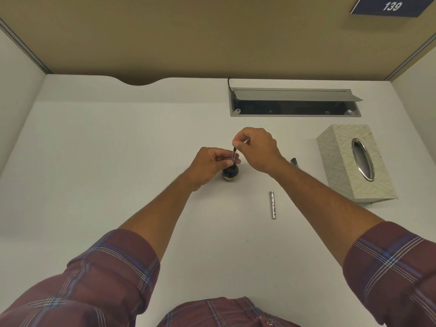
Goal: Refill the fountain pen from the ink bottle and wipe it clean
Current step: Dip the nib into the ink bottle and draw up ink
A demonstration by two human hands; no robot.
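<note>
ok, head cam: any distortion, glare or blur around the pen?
Head view: wide-angle bows the desk edges; light is soft, faint shadows under the left hand and right hand; mild glare on the tissue box slot; the pen over the ink bottle looks soft.

Layout of the desk (118, 138). The ink bottle (230, 175) stands near the middle, with the pen (234, 155) upright over its mouth, held between the left hand (212, 162) on its left and the right hand (258, 148) behind and to its right. A pen barrel (273, 205) lies nearer the person, right of the bottle. A tissue box (349, 171) stands far right, a cable hatch (295, 103) behind.
</note>
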